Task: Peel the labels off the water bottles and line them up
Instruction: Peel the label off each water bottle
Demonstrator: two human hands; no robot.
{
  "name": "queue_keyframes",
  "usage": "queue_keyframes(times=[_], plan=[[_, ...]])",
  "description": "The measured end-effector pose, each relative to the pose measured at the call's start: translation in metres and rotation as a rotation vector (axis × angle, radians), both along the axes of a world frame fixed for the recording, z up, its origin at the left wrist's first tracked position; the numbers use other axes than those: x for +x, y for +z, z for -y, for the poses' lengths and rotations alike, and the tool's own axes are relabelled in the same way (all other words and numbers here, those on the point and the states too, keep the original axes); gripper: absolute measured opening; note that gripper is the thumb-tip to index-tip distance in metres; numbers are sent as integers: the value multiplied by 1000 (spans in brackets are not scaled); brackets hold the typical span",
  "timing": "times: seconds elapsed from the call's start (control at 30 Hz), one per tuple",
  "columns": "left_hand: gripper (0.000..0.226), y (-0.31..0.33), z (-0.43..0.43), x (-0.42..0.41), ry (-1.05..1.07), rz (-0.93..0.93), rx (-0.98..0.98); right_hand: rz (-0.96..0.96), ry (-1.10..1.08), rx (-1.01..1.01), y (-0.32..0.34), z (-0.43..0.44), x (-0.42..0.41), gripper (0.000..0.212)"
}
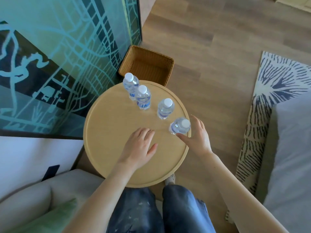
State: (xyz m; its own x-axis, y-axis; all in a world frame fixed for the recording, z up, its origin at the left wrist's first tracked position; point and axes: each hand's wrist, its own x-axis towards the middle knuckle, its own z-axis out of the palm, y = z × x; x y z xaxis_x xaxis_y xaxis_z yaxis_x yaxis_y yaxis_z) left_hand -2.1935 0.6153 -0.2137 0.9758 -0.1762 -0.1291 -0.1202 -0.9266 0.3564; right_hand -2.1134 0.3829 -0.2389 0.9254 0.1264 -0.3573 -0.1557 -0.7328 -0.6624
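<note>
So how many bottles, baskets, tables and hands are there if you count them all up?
Water bottles: 4
Basket: 1
Round table: 1
Hands: 2, the left hand and the right hand
Total: 8

table (pixel 107 132) l/near half: was bare wood, room for a hand.
bottles (pixel 143 98): four upright in diagonal row, far-left to right rim, blocked that side.
basket (pixel 129 63): sat just behind far rim.
</note>
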Motion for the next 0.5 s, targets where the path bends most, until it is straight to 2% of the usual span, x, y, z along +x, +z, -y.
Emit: queue_keyframes(times=[0.13, 0.33, 0.5], plan=[[40, -17, -6, -8, 34, -43, 4, 16, -7, 27, -19, -5, 8, 75], [39, -19, -11, -12, 80, -52, 8, 41, 58, 0, -26, -5, 12, 81], [38, -22, -9, -14, 64, -63, 15, 81, -3, -6, -31, -10, 11, 72]])
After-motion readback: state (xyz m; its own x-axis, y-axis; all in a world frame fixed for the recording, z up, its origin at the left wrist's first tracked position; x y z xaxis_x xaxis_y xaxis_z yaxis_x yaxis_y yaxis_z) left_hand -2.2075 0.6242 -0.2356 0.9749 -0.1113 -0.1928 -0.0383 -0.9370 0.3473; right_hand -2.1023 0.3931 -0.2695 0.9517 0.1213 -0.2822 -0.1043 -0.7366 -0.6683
